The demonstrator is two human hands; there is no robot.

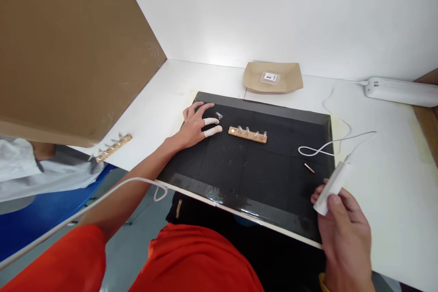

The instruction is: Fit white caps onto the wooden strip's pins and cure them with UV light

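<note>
My right hand (342,219) is wrapped round a white corded pen-shaped tool (331,189) that looks like a nail drill, held over the mat's right edge. A cable leaves its upper end. Fingers spread, my left hand (200,125) rests on the black mat (212,164), with white covers on two of its digits. Just beside those fingertips lies a small clear nail tip on a metal stand (219,115). To the right is a wooden strip (239,133) with several clear nail tips on small stands and one white dot. A small copper-coloured metal bit (309,168) lies near the tool.
Behind the mat stands a brown paper tray (253,83) with a labelled clear case (270,77). At back right is a white power strip (400,92). A cardboard panel (75,45) borders the left; beyond it, another strip of nail tips (114,147) and a person's arm (44,150).
</note>
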